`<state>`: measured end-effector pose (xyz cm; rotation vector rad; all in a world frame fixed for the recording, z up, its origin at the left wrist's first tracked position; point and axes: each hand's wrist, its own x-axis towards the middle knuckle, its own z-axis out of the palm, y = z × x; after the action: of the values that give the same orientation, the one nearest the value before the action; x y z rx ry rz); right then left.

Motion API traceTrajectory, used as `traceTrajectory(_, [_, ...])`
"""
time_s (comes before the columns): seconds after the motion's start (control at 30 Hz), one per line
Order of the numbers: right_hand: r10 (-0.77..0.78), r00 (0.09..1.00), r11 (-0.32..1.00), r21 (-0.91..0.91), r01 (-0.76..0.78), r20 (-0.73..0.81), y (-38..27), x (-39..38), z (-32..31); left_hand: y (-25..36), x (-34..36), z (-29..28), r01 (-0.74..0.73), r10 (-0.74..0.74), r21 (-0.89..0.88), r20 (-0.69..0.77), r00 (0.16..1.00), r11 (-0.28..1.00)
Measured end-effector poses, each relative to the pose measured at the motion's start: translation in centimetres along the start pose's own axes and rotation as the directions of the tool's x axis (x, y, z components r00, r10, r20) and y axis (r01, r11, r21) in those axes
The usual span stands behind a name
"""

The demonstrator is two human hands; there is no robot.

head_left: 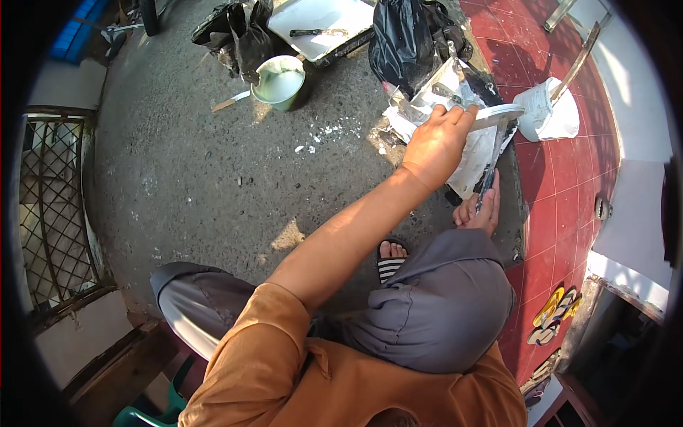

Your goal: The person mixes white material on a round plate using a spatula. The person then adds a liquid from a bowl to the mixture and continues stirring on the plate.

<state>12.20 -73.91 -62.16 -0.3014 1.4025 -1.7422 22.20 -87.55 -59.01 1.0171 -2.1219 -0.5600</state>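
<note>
My left hand (442, 139) reaches over to the right, its fingers closed on a white round flat thing (500, 112) seen nearly edge-on. Whether this is a lid or a roll of tape I cannot tell. Close to my right knee, my right hand (484, 211) is closed around a dark, narrow, long thing (488, 186) smeared with white, its kind unclear. Between and beyond the hands lies a crumpled white sheet (469, 167) with dark edges. A smeared putty knife (445, 91) rests on its far part.
A white bucket (541, 114) with a stick stands on red tiles (555, 167). Black plastic bags (400, 43), a pale green tub (281, 85), a white tray (320, 16) and a wooden-handled scraper (231, 101) lie farther off. Sandals (555, 313) sit at right.
</note>
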Motion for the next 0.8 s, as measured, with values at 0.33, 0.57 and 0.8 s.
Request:
traceTrajectory(0.33, [0.061,0.926,0.958,-0.281,0.049,0.373,4.5,0.5,-8.6,-9.8,-7.5,-10.7,0.471,-0.616,-0.705,0.061,0.785,0.531])
traceTrajectory(0.57, [0.226,0.785,0.565,-0.735,0.377,0.576,4.3,-1.2,-3.2,-20.6,-17.7,-10.7,0.614,-0.896,-0.775,0.154,0.416,0.152])
traceTrajectory(0.8, [0.309,0.763,0.412,-0.803,0.432,0.569,9.1,-2.7,-2.4,-22.8,-22.4,-5.8,0.741,-0.894,-0.662,0.260,0.364,0.109])
